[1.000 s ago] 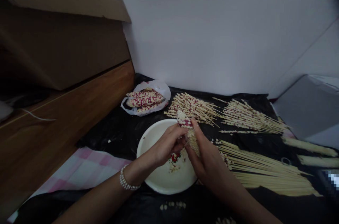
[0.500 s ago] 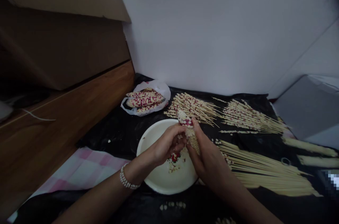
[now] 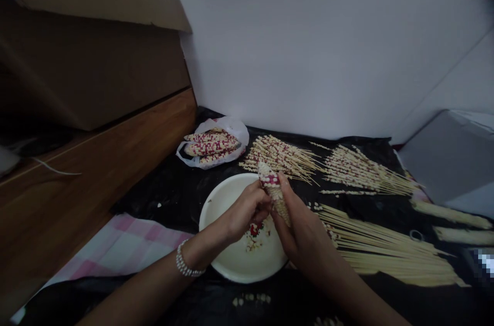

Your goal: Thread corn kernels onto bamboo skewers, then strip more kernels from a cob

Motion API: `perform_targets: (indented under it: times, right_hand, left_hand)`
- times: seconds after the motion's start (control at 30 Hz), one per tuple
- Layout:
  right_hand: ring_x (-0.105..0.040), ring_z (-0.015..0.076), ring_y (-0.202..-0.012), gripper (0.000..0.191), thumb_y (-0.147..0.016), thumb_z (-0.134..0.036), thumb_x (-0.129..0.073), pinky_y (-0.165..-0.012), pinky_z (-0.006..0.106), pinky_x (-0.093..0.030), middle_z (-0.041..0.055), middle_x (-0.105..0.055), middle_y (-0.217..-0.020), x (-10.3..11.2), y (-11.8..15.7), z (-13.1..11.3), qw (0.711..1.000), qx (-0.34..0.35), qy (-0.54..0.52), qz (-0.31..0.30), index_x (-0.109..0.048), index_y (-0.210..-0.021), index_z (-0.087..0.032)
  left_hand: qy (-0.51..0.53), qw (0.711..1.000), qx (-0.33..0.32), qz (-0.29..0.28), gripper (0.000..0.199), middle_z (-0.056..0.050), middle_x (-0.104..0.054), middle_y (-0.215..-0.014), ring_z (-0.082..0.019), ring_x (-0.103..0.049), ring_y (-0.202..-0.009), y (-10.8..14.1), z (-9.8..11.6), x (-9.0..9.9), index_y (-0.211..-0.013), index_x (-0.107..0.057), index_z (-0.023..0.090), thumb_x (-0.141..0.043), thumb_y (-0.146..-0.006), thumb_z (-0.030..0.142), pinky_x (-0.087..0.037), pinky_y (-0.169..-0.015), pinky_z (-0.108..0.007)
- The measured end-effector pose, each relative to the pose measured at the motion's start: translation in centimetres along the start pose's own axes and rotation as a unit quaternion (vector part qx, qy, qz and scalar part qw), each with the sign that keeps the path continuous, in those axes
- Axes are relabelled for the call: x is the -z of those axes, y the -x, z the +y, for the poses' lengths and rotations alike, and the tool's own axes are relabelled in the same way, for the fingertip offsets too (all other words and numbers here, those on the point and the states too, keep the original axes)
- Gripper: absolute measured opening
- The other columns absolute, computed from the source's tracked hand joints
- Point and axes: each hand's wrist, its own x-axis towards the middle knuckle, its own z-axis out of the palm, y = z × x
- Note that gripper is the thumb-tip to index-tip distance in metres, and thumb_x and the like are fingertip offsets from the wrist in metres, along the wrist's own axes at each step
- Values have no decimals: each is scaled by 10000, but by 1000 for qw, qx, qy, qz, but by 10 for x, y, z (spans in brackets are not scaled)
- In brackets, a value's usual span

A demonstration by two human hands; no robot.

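Over the white bowl (image 3: 219, 202) at the centre of the frame, here's the action: a cob of red-and-white corn (image 3: 275, 195) is held up, tilted, its narrow tip toward the top of the frame and its lower end stripped pale. The left hand (image 3: 247, 209), wearing a beaded bracelet (image 3: 184, 264), is curled closed around the cob's upper part, and the right hand (image 3: 299, 233) is closed around it from the other side, so both have a firm grip on it! Below them, loose kernels (image 3: 253, 242) lie in the bowl, which sits on a black plastic sheet (image 3: 154, 202). Up beyond the bowl, a white plastic bag (image 3: 212, 146) holds more cobs (image 3: 210, 147). To the right, fans of kernel-studded skewers (image 3: 365, 171) spread across the sheet, with another fan (image 3: 280, 156) just behind the raised cob, and a big spread of bare skewers (image 3: 389, 246) lies at lower right. A pink checked cloth (image 3: 119, 246) shows at lower left, and stray kernels (image 3: 250, 299) sit near the bottom edge.
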Motion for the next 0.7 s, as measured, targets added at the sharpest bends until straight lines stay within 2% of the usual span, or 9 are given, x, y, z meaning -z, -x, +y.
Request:
perform_targets:
  times: [0.1, 0.17, 0.27, 0.37, 0.43, 0.5, 0.6, 0.7]
  right_hand:
    - [-429, 234, -1276, 662, -914, -181, -371, -949, 397, -467, 151, -367, -1455, 0, -1, 1, 1000, 1, 10, 8, -51, -1493, -182]
    - [-474, 256, -1232, 662, -912, -183, -371, -911, 417, -488, 164, -418, -1412, -1, 0, 0, 1000, -5, 30, 6, -53, -1493, -186]
    - [-555, 276, -1123, 668, -904, -171, -361, -833, 432, -520, 173, -508, -1301, -2, 1, -4, 998, -13, 61, 1, -46, -1492, -194]
    - [-628, 266, -938, 687, -889, -153, -358, -685, 399, -549, 163, -571, -1179, -2, 3, -7, 996, -20, 90, -11, -36, -1493, -209]
    - [-638, 252, -857, 697, -882, -148, -361, -623, 375, -543, 159, -577, -1161, -2, 3, -9, 995, -22, 95, -13, -32, -1492, -217]
    - [-632, 238, -857, 695, -888, -157, -362, -632, 361, -537, 162, -552, -1213, -1, 2, -8, 997, -18, 79, -14, -21, -1490, -225]
    - [-622, 224, -888, 675, -909, -183, -348, -645, 336, -529, 160, -513, -1277, 1, 1, -4, 998, -9, 65, -10, -4, -1487, -232]
    - [-625, 213, -779, 675, -914, -198, -351, -550, 309, -506, 139, -571, -1155, 2, 0, -3, 993, -25, 115, -5, -1, -1490, -233]
  left_hand:
    - [4, 1000, 0, -16, 163, 45, -443, -556, -58, -260, -408, 2, 6, -1, -696, -456, 181, -450, -782, 319, -147, -404, -233]
    - [2, 1000, 9, -14, 219, 45, -429, -541, -58, -249, -407, 2, 8, -2, -671, -448, 180, -431, -800, 358, -146, -412, -242]
    - [-5, 1000, 17, -7, 227, 43, -397, -516, -65, -244, -413, 2, 6, -3, -625, -422, 186, -396, -791, 339, -158, -422, -246]
    - [-31, 999, 1, 17, 168, 45, -375, -515, -69, -241, -422, 0, 1, -3, -601, -402, 191, -405, -748, 274, -151, -421, -238]
    - [-47, 998, -20, 45, 120, 50, -363, -521, -68, -250, -435, 0, -3, -2, -587, -383, 191, -428, -698, 203, -152, -420, -230]
    - [-44, 997, -26, 54, 105, 54, -358, -525, -66, -255, -440, -1, -7, -1, -586, -373, 191, -432, -661, 149, -160, -415, -226]
    - [-12, 1000, -12, 18, 91, 68, -366, -541, -62, -247, -428, 0, -7, 1, -664, -413, 191, -444, -642, 109, -160, -407, -227]
    - [2, 1000, -12, -10, 42, 64, -392, -554, -61, -257, -423, 1, -2, 1, -706, -445, 187, -468, -741, 185, -158, -411, -233]
